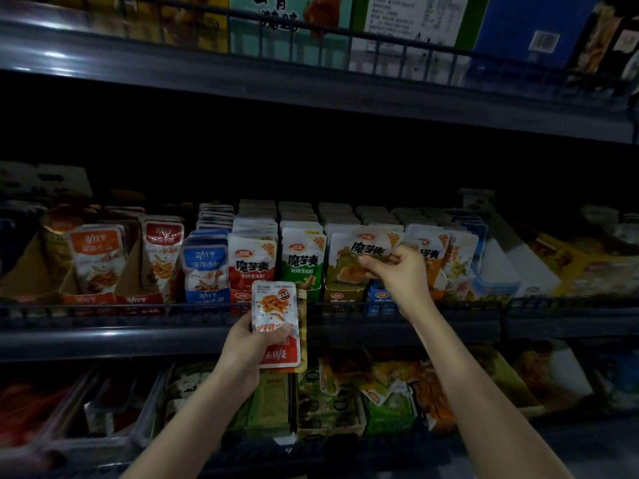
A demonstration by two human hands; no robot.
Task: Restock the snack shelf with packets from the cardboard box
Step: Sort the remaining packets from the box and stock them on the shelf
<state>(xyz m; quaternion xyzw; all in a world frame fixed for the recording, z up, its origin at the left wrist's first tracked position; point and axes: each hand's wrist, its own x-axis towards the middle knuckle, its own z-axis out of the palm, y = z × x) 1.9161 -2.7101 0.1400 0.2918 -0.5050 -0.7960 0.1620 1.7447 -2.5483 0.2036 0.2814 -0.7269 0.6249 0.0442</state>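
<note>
My left hand (pixel 254 344) grips a small stack of snack packets (pixel 276 319) in front of the middle shelf's rail; the front one is white and red with orange strips pictured, upside down. My right hand (pixel 397 267) pinches an olive-and-white packet (pixel 359 257) at the front of the olive row on the middle shelf (pixel 103 335). Rows of red, green, blue and orange packets stand beside it. No cardboard box is in view.
A black wire rail (pixel 449 307) runs along the middle shelf's front. The upper shelf (pixel 173 67) carries large boxes. The lower shelf holds trays of mixed snack bags (pixel 328 399). White display cartons (pixel 511 267) sit at the right.
</note>
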